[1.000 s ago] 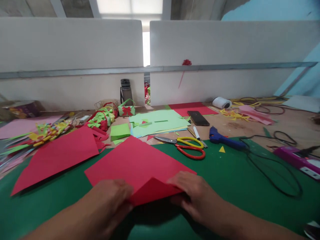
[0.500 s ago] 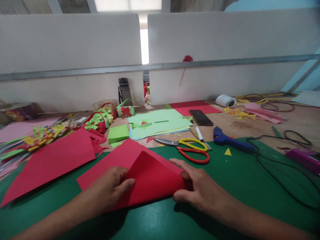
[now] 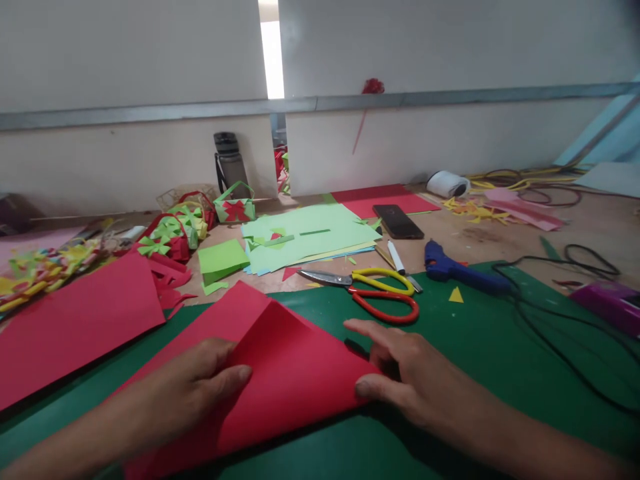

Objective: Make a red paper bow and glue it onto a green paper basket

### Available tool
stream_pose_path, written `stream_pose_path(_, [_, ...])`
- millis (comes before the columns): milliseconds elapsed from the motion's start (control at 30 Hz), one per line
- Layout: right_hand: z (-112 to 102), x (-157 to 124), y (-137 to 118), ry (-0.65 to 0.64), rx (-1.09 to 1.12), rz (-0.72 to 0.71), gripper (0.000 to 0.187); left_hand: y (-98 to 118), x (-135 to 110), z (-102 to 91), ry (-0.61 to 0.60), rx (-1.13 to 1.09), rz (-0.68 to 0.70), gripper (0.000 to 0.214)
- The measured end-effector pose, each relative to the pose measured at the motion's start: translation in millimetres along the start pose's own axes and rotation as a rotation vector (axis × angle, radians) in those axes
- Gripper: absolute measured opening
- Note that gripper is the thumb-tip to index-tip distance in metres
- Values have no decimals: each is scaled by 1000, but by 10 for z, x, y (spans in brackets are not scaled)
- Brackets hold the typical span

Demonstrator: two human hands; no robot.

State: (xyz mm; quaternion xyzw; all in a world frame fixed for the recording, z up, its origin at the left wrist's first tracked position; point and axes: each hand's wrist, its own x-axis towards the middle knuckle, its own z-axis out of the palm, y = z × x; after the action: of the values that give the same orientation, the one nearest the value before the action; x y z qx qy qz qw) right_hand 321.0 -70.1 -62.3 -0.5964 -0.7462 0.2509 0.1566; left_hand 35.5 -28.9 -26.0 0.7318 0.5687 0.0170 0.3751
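A large sheet of red paper (image 3: 295, 373) is folded over diagonally on the green mat, with a slanted flap on top and a pointed corner at the right. My left hand (image 3: 210, 380) pinches the flap's left edge, thumb on top and fingers hidden beneath. At the pointed corner, my right hand (image 3: 395, 363) has its thumb on the paper; its index finger stretches out above the mat and the other fingers curl behind the corner. Just beyond the sheet lie scissors (image 3: 383, 293) with one yellow and one red handle, their blades pointing left.
The green cutting mat (image 3: 480, 387) spans the front. Another red sheet (image 3: 90, 320) lies left. Behind are pale green sheets (image 3: 315, 233), a phone (image 3: 399, 221), a small paper basket (image 3: 235, 208) and a bottle (image 3: 230, 167). A blue glue gun (image 3: 460, 272) trails its cable at right.
The folded sheet and my left hand have shifted left and slightly nearer. The right index finger has moved off the paper's upper edge. My view has tilted down a little.
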Motion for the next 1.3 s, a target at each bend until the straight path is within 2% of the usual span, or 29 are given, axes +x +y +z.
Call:
stream_pose_path(167, [60,-26,61,50,-39,-60,52,-21,84,100,-110,-77,-51,41])
stream_pose_path(233, [91,-26,90,96,-78,-98,49,-59,101,171,-55,-56,-52,38])
stream_pose_path(333, [118,-23,121,182,-159,-191,47,-120,121,243,131,33,-14,33])
stream_pose_path(367, [118,-23,124,213,-187,-233,44,-136,133,253,161,53,-3,33])
stream_pose_path(533, [93,-36,105,268,-268,-424,19,-146,221,240,180,67,23,35])
stream_pose_path(667, [98,-37,97,310,-337,-476,28,-139,255,247,279,102,37,29])
stream_pose_path(800, [110,-38,108,347,-405,-504,27,-189,251,305,362,111,95,18])
stream_pose_path(967, [110,-58,126,369,-459,-511,26,-268,254,360,414,147,137,24])
stream_pose_path(1167, [106,-47,136,395,-507,-542,24,-281,288,306,392,227,199,33])
stream_pose_path(1300, [109,-44,136,387,-543,-556,27,-293,326,299,400,181,224,35])
